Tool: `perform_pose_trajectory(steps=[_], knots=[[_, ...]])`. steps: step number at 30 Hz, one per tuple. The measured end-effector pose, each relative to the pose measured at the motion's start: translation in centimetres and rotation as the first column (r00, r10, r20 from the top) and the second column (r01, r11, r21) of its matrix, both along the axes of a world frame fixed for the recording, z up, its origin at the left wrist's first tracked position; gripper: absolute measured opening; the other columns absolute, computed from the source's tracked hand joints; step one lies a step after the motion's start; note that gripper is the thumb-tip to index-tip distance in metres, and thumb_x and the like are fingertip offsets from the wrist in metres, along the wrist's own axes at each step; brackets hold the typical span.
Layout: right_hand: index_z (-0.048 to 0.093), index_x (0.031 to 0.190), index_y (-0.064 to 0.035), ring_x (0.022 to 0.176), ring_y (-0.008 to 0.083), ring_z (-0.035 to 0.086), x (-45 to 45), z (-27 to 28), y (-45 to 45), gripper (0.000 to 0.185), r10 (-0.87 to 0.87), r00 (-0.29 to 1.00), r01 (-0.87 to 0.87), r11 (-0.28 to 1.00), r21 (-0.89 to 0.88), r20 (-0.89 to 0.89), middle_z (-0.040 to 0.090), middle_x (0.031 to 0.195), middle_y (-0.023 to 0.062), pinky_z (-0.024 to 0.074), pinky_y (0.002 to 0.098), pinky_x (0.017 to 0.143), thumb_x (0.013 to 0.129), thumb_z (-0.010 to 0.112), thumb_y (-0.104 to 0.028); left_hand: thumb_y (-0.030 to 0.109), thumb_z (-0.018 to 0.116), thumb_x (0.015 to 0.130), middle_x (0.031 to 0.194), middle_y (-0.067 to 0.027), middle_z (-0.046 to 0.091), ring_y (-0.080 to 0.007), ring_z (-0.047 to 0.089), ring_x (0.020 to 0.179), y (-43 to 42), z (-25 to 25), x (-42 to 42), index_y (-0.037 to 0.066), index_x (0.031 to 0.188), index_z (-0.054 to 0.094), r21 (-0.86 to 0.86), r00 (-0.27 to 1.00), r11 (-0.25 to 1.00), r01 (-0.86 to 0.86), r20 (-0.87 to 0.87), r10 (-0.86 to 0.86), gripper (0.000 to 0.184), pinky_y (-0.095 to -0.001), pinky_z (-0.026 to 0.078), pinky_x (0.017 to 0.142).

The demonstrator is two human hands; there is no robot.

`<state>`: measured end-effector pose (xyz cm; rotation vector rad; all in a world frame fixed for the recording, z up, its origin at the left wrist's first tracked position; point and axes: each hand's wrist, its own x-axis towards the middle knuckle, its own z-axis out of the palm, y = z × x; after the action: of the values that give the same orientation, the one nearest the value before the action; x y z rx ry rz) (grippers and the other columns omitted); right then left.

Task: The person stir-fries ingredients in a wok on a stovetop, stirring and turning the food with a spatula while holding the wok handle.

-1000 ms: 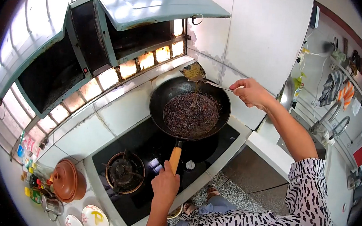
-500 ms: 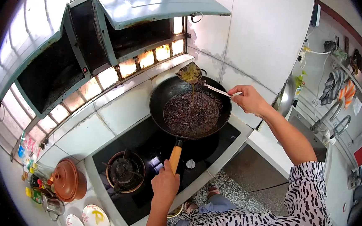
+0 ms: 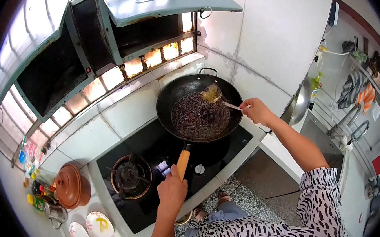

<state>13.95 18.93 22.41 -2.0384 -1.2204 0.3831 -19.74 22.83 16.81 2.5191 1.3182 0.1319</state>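
A black wok (image 3: 170,88) sits on the back right of the stove, holding a dark, glistening mass of small pieces (image 3: 198,119) in liquid. My left hand (image 3: 172,190) is closed round its wooden handle (image 3: 184,160). In my right hand (image 3: 256,111), over the wok's right rim, is the thin handle of a metal ladle (image 3: 231,105). Pale yellowish food (image 3: 211,94) fills the ladle's head, low over the upper edge of the dark mass. Whether the head touches the mass I cannot tell.
Left of the wok is an unlit-looking burner (image 3: 129,176). A brown lidded clay pot (image 3: 71,187), patterned plates (image 3: 100,227) and several bottles stand at the left. The range hood (image 3: 176,3) overhangs the back; a sink (image 3: 323,134) lies right.
My right hand has lowered the ladle from above the wok's far rim, dripping liquid, down towards the dark mass. My left hand stays on the wok's handle.
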Motion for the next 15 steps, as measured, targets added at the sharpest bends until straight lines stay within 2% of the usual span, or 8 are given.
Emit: perform_pose_trajectory(steps=[1,2,5,7,8,10,14,15], knots=[[0.057,0.08,-0.002,0.044,0.0133,0.043,-0.2,0.3,0.1,0.009,-0.117,0.911,0.063,0.987,-0.147,-0.394,0.051,0.061,0.0064,0.0312,0.0316,0.035,0.074,0.054,-0.008,0.023,0.059,0.073,0.088,-0.0183,0.057,-0.0314,0.06,0.07,0.0,0.0,0.0,0.0,0.12,0.035,-0.01,1.0,1.0,-0.001,0.001,0.001,0.058,-0.0381,0.049,0.061],[0.057,0.08,-0.002,0.044,0.0133,0.043,-0.3,0.1,0.3,0.009,-0.117,0.911,0.063,0.987,-0.147,-0.395,0.051,0.061,0.0064,0.0312,0.0316,0.035,0.074,0.054,-0.008,0.023,0.059,0.073,0.088,-0.0183,0.057,-0.0314,0.06,0.07,0.0,0.0,0.1,0.0,0.12,0.035,-0.01,1.0,1.0,-0.001,0.0,0.001,0.058,-0.0381,0.049,0.061],[0.053,0.072,-0.0034,0.04,0.0118,0.036,0.1,-2.5,0.9,0.004,-0.164,0.814,0.084,0.982,-0.167,-0.557,0.047,0.058,0.0035,0.0242,0.0278,0.031,0.075,0.052,-0.006,0.023,0.059,0.073,0.09,-0.0189,0.057,-0.0317,0.06,0.07,0.2,-0.1,0.1,0.001,0.12,0.034,-0.022,1.0,1.0,-0.003,-0.016,0.002,0.058,-0.0386,0.048,0.062],[0.051,0.084,-0.0033,0.037,0.007,0.032,0.7,-4.2,1.2,0.008,-0.141,0.687,0.082,0.99,-0.116,-0.713,0.04,0.052,-0.0005,0.0224,0.0218,0.032,0.076,0.05,-0.003,0.023,0.058,0.073,0.091,-0.0192,0.057,-0.032,0.06,0.071,0.1,-0.1,0.1,0.001,0.121,0.034,-0.03,1.0,1.0,-0.009,-0.025,0.009,0.058,-0.0389,0.048,0.062],[0.051,0.084,-0.0033,0.037,0.007,0.032,1.1,-4.7,1.4,0.008,-0.14,0.686,0.08,0.99,-0.117,-0.714,0.04,0.052,-0.0005,0.0224,0.0218,0.032,0.076,0.05,-0.003,0.023,0.058,0.073,0.091,-0.0192,0.057,-0.032,0.06,0.071,0.1,-0.1,0.1,0.001,0.121,0.034,-0.03,1.0,0.999,-0.011,-0.026,0.011,0.058,-0.0389,0.048,0.062],[0.05,0.083,-0.0036,0.036,0.0065,0.031,0.6,-4.0,1.6,0.006,-0.213,0.749,0.054,0.963,-0.263,-0.628,0.039,0.05,-0.0011,0.0217,0.022,0.031,0.076,0.049,-0.003,0.023,0.058,0.073,0.09,-0.0191,0.057,-0.0321,0.06,0.071,0.1,-0.3,0.0,0.001,0.12,0.035,-0.008,1.0,1.0,-0.009,0.0,0.009,0.057,-0.0387,0.048,0.061],[0.05,0.081,-0.0039,0.035,0.0064,0.031,0.3,-3.8,1.4,0.005,-0.209,0.76,0.04,0.96,-0.277,-0.616,0.038,0.05,-0.0014,0.0217,0.0214,0.031,0.076,0.049,-0.003,0.022,0.058,0.073,0.089,-0.0188,0.057,-0.0319,0.06,0.07,-0.1,0.0,0.1,0.001,0.119,0.036,-0.011,1.0,1.0,-0.016,-0.004,0.016,0.056,-0.0385,0.049,0.06],[0.049,0.075,-0.0047,0.035,0.008,0.029,0.2,-4.0,1.4,0.003,-0.209,0.756,0.051,0.963,-0.263,-0.62,0.039,0.051,0.0002,0.019,0.0226,0.032,0.077,0.047,-0.003,0.022,0.058,0.073,0.089,-0.0187,0.057,-0.0319,0.06,0.07,-0.1,0.0,0.2,0.001,0.119,0.036,-0.013,1.0,1.0,-0.018,-0.003,0.018,0.055,-0.0384,0.049,0.06]])
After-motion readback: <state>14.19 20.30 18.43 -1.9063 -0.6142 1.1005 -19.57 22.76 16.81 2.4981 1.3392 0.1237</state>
